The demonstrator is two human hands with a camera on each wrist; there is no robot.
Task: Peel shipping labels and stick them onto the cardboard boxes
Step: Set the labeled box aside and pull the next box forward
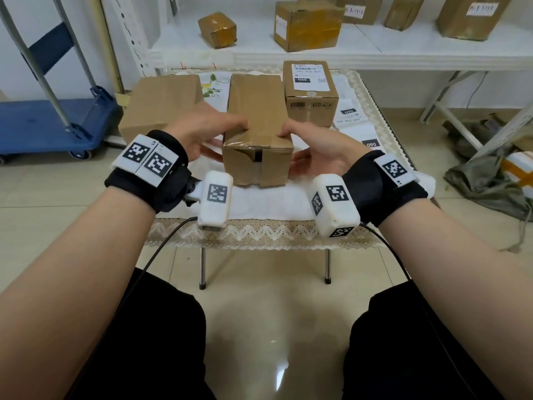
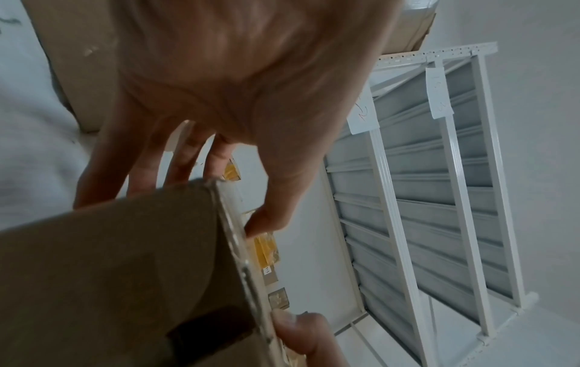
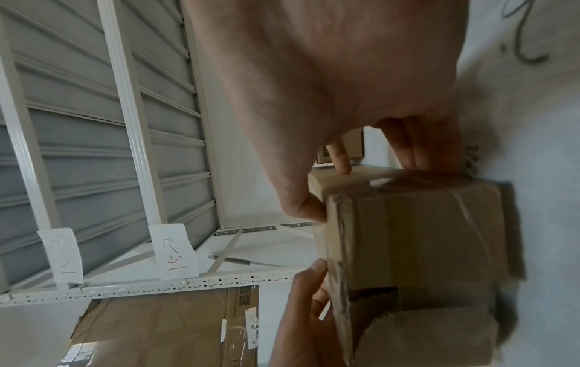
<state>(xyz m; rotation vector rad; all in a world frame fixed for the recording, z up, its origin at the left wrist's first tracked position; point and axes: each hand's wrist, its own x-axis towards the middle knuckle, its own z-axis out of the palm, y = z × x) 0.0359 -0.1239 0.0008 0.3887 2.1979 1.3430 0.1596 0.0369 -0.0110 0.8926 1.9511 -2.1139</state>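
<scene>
While both our hands worked the table (image 1: 268, 226), a plain box (image 1: 161, 103) lay at far left. Our left hand (image 1: 206, 131) gripped the middle box (image 1: 256, 125), thumb on its top edge, fingers curled down the left side. Our right hand (image 1: 315, 148) gripped the same box likewise from the right. That box stood near the table's front. Behind it to the right sat a labelled box (image 1: 310, 85), with loose shipping labels (image 1: 356, 124) just beside it.
</scene>
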